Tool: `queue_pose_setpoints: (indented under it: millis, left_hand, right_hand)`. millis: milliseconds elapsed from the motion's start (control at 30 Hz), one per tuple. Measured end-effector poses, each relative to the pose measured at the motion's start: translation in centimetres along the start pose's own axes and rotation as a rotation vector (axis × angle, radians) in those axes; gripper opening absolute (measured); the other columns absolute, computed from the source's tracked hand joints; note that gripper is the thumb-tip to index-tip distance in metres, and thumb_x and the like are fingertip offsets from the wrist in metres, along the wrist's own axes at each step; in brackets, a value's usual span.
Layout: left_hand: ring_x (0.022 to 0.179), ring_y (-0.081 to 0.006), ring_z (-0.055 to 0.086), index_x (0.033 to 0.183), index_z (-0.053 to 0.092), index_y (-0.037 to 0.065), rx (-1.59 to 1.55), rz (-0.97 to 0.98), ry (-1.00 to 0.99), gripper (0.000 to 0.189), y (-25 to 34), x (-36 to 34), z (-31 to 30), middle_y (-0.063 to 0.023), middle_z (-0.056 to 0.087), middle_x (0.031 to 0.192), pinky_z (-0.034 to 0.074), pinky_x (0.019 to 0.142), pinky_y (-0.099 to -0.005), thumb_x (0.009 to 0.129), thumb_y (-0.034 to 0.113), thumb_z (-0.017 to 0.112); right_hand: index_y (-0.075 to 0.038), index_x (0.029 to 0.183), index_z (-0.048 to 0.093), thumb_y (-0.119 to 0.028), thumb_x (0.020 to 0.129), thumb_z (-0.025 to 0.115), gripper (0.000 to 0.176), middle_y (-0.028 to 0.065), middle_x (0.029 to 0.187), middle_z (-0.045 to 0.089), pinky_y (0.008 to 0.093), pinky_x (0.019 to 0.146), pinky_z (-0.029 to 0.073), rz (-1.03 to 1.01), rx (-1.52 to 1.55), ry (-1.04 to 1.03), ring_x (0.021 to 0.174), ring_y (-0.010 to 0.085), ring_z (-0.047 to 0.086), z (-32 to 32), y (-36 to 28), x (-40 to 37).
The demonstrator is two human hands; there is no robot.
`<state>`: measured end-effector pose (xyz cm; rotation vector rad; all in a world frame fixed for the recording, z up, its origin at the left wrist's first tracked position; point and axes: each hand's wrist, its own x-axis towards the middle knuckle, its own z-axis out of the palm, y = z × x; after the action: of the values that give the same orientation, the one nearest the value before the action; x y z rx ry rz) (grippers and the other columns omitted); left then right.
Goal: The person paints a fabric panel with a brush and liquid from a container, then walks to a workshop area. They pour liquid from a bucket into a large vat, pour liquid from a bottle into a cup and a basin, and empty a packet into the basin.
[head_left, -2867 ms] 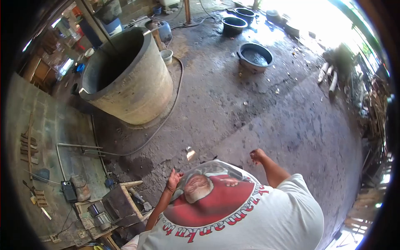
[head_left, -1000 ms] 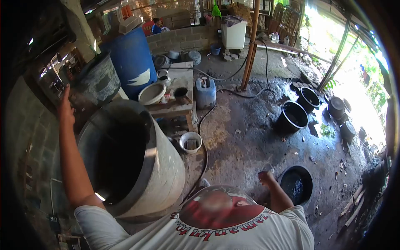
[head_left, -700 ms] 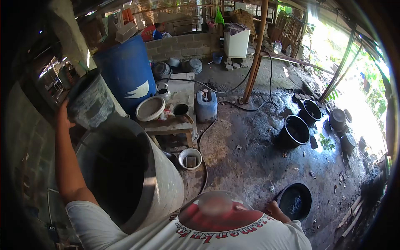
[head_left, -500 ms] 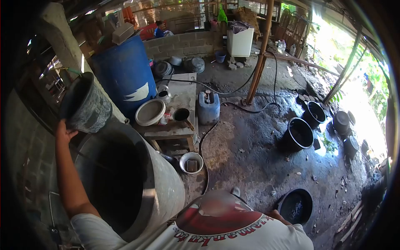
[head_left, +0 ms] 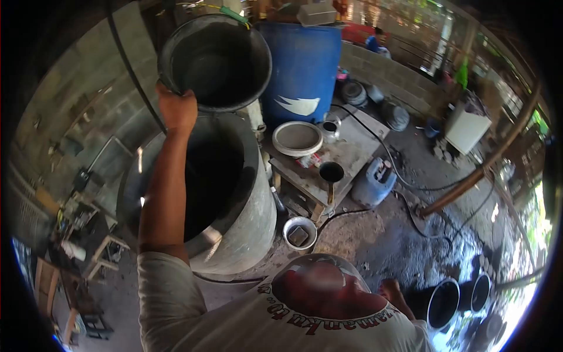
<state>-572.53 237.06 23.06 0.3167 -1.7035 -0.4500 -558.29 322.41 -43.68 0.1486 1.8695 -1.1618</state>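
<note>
My left hand (head_left: 177,110) is closed on the near rim of a dark bucket (head_left: 234,56), with the arm stretched out forward. The bucket is tilted so its mouth faces me, and a green cord (head_left: 233,14) shows at its far rim. It is held over the far side of a large round concrete tank (head_left: 255,196), whose inside is dark. My right hand (head_left: 390,288) is low beside my shirt, partly hidden, and I cannot tell what its fingers do.
Behind stands a blue drum (head_left: 302,64). A low table (head_left: 358,132) carries a round basin (head_left: 297,138), a kettle (head_left: 330,128) and a dark dipper (head_left: 331,172). A blue jerrycan (head_left: 375,185), a hose (head_left: 404,176) and black buckets (head_left: 444,305) are on the wet floor. A person (head_left: 375,42) sits far back.
My view has turned left. My left hand still grips the bucket, which now shows its open mouth toward me instead of its side. My right hand stays low by my side.
</note>
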Motion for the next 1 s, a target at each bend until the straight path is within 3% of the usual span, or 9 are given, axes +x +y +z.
queue_pose_setpoints:
  millis: [133, 233, 433, 533, 633, 667, 767, 900, 1000]
  left_hand:
    - [0.102, -0.0468, 0.065, 0.133, 0.04, -0.007, -0.029, 0.036, 0.062, 0.062, 3.1, -2.0, -1.1, -0.0299, 0.066, 0.107, 0.051, 0.089, -0.0464, 0.075, 0.002, 0.059]
    - [0.101, -0.0469, 0.065, 0.136, 0.038, -0.006, 0.075, 0.021, 0.037, 0.064, 3.6, -3.2, -2.1, -0.0304, 0.066, 0.106, 0.052, 0.087, -0.0471, 0.076, 0.0, 0.058]
    - [0.098, -0.0469, 0.066, 0.139, 0.034, -0.005, 0.132, 0.015, 0.019, 0.066, 3.1, -6.4, -2.9, -0.0301, 0.066, 0.103, 0.052, 0.085, -0.0476, 0.078, 0.0, 0.057]
    - [0.098, -0.047, 0.066, 0.14, 0.033, -0.005, 0.158, -0.006, -0.03, 0.067, 2.3, -8.0, -3.2, -0.0299, 0.066, 0.105, 0.052, 0.085, -0.049, 0.079, 0.002, 0.058]
    - [0.101, -0.0442, 0.065, 0.139, 0.033, -0.007, 0.321, 0.069, 0.008, 0.065, 0.9, -9.8, -2.7, -0.029, 0.065, 0.11, 0.051, 0.089, -0.049, 0.08, 0.003, 0.059]
    - [0.103, -0.0454, 0.063, 0.134, 0.039, -0.008, 0.26, 0.001, -0.018, 0.061, 1.0, -10.5, -2.6, -0.0299, 0.062, 0.113, 0.049, 0.092, -0.0486, 0.079, 0.006, 0.06]
    - [0.105, -0.0463, 0.06, 0.127, 0.045, -0.01, 0.263, -0.057, -0.071, 0.054, 1.1, -12.6, -1.8, -0.0308, 0.059, 0.116, 0.047, 0.093, -0.0477, 0.079, 0.009, 0.061]
    - [0.105, -0.0457, 0.061, 0.127, 0.043, -0.012, 0.2, -0.045, -0.094, 0.055, 1.2, -15.5, 0.1, -0.0313, 0.058, 0.116, 0.048, 0.091, -0.0471, 0.08, 0.009, 0.061]
    - [0.103, -0.0447, 0.061, 0.129, 0.041, -0.013, 0.087, -0.037, -0.099, 0.056, 1.2, -17.2, 1.4, -0.0319, 0.057, 0.116, 0.049, 0.09, -0.0473, 0.081, 0.008, 0.06]
  right_hand:
    - [-0.015, 0.084, 0.065, -0.026, 0.091, 0.057, 0.015, 0.0044, 0.066, 0.06, 0.0467, 0.049, 0.052, -0.638, -0.331, 0.229, 0.063, 0.0215, 0.066, -10.6, -2.8, 8.6]
    - [-0.015, 0.084, 0.063, -0.025, 0.091, 0.057, 0.014, 0.0046, 0.066, 0.06, 0.0435, 0.047, 0.051, 0.11, -0.015, 0.336, 0.063, 0.0212, 0.066, -7.2, -20.9, 2.5]
    - [-0.013, 0.109, 0.065, -0.025, 0.099, 0.049, 0.023, 0.0083, 0.086, 0.067, 0.0442, 0.055, 0.057, 0.136, 0.298, 0.133, 0.066, 0.0234, 0.065, -4.5, -20.1, 7.6]
    - [-0.017, 0.085, 0.069, -0.022, 0.084, 0.068, 0.005, 0.005, 0.073, 0.066, 0.0481, 0.053, 0.055, 0.193, 0.242, 0.011, 0.063, 0.0209, 0.066, -1.3, -18.4, 5.9]
    - [-0.02, 0.083, 0.074, -0.025, 0.08, 0.069, 0.007, 0.0029, 0.079, 0.071, 0.0484, 0.059, 0.055, -0.701, -0.689, -0.126, 0.071, 0.0202, 0.069, -1.6, -6.4, 12.0]
    - [-0.022, 0.079, 0.075, -0.026, 0.077, 0.07, 0.007, 0.0006, 0.083, 0.074, 0.0444, 0.058, 0.055, -0.247, -0.89, -0.22, 0.076, 0.0208, 0.071, -1.1, -9.1, 10.7]
    - [-0.017, 0.077, 0.075, -0.022, 0.075, 0.072, 0.006, 0.003, 0.086, 0.074, 0.0437, 0.064, 0.057, -0.06, -1.356, -0.196, 0.085, 0.0245, 0.073, 0.5, -15.1, 6.9]
    - [-0.009, 0.089, 0.072, -0.021, 0.083, 0.064, 0.016, 0.0153, 0.095, 0.071, 0.0454, 0.077, 0.057, -0.511, -1.278, 0.289, 0.09, 0.0349, 0.071, 0.9, -16.8, 6.4]
    - [-0.008, 0.086, 0.07, -0.02, 0.085, 0.059, 0.016, 0.0166, 0.098, 0.07, 0.0468, 0.08, 0.057, -0.071, -0.344, 0.457, 0.092, 0.0375, 0.069, 4.3, -22.5, 1.9]
